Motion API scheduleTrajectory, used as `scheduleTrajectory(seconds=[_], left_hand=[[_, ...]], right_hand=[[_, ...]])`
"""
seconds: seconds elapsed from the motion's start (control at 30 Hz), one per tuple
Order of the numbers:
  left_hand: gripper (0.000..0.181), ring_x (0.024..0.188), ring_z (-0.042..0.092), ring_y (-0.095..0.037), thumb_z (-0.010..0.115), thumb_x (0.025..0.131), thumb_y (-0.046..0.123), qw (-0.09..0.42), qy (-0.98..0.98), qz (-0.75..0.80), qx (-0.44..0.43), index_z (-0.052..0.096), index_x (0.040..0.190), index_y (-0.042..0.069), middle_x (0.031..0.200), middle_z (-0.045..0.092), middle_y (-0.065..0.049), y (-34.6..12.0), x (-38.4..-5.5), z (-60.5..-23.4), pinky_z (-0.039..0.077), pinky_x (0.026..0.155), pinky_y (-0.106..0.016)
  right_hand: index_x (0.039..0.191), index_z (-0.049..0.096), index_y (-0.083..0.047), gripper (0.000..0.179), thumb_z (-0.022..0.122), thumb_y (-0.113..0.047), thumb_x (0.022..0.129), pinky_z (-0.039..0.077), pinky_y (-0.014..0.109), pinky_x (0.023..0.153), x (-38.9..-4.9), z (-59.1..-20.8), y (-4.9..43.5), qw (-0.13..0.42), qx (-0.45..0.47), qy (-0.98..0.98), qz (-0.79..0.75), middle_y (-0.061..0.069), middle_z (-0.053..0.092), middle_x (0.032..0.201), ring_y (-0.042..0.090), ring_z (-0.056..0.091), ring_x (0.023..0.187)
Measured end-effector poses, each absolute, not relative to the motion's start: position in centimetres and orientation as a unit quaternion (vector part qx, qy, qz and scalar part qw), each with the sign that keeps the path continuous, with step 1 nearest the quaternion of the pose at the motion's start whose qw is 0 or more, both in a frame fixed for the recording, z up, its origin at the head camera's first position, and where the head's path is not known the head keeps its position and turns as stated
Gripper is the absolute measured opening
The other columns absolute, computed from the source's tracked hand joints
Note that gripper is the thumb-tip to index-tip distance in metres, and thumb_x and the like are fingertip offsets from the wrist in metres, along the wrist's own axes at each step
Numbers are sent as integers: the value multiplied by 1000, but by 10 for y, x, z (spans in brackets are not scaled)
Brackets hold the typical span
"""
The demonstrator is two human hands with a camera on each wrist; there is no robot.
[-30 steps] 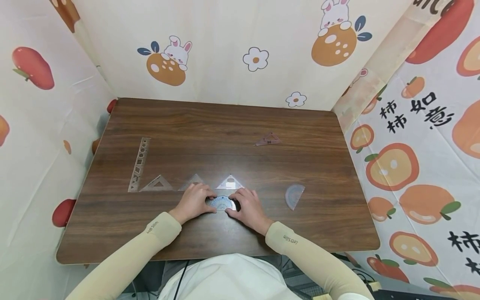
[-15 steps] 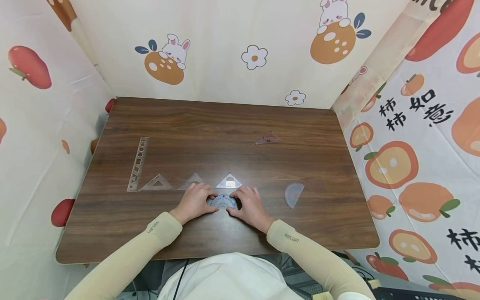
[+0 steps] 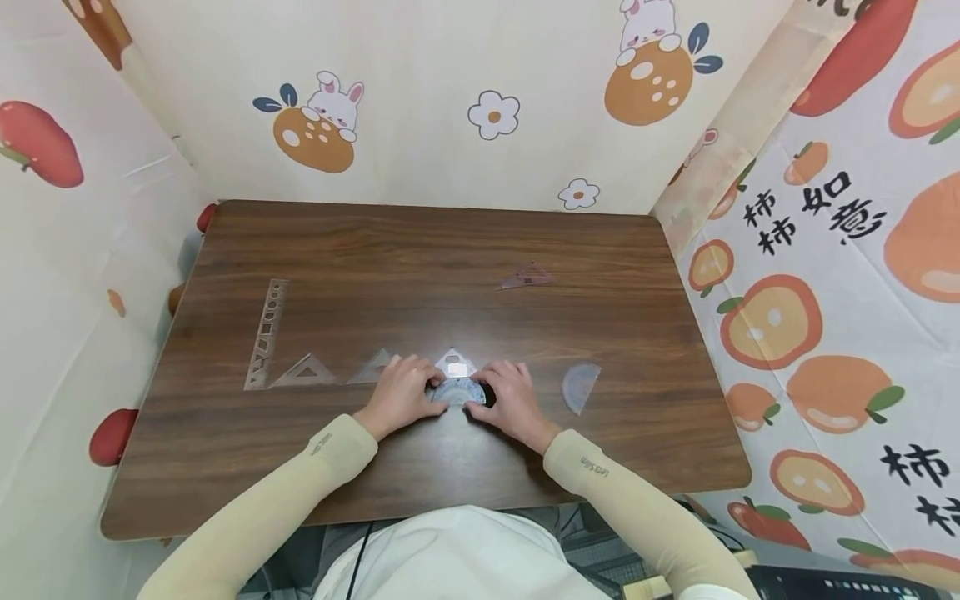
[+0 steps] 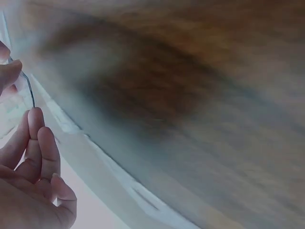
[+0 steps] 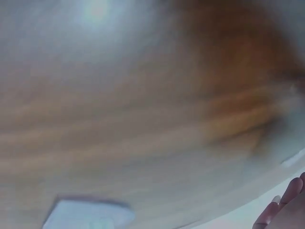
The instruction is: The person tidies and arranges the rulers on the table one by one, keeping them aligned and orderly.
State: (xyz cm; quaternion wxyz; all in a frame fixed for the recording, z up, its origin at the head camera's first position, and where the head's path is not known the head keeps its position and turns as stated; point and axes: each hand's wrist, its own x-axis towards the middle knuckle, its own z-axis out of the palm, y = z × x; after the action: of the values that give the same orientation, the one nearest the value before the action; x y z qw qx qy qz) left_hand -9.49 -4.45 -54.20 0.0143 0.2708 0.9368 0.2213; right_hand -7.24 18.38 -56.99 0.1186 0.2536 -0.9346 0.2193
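Observation:
A clear protractor (image 3: 459,392) with blue markings is between my two hands in the head view. My left hand (image 3: 405,392) pinches its left end between thumb and fingers. In the left wrist view, these fingers (image 4: 35,121) meet at the protractor's thin edge (image 4: 30,90). My right hand (image 3: 513,402) grips the other end, its fingers partly hiding that corner. Just beyond lies a clear triangle ruler (image 3: 456,367), glaring with light and partly covered from sight by the protractor. Only some right-hand fingers (image 5: 286,202) show at the right wrist view's corner.
Left of my hands lie a long stencil ruler (image 3: 266,335), a triangle ruler (image 3: 305,372) and another triangle ruler (image 3: 371,367). A second protractor (image 3: 580,387) lies to the right. Farther back is a pinkish triangle ruler (image 3: 528,277). All are on the brown table (image 3: 390,250).
Both hands have moved forward and slightly right with the protractor, which now comes up against the triangle ruler's near edge in the head view. The head view has shifted slightly.

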Motion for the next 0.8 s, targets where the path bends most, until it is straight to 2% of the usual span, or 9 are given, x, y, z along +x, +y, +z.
scheduleTrajectory(seconds=[0.33,0.8], left_hand=[[40,80,57,-14,79,68,46,23,943,204,262,75,98,19,86,67,5,-12,-116,-532,34,73,-32],[40,79,56,-12,82,67,45,53,938,230,253,75,97,20,85,68,6,34,-141,-532,32,72,-31]], right_hand=[[103,70,-14,43,78,-42,72,38,34,83,-91,-559,216,123,248,-938,208,-2,62,96,16,55,89],[103,70,-11,41,81,-35,72,38,37,83,-105,-556,259,128,234,-936,232,0,62,98,17,54,88]])
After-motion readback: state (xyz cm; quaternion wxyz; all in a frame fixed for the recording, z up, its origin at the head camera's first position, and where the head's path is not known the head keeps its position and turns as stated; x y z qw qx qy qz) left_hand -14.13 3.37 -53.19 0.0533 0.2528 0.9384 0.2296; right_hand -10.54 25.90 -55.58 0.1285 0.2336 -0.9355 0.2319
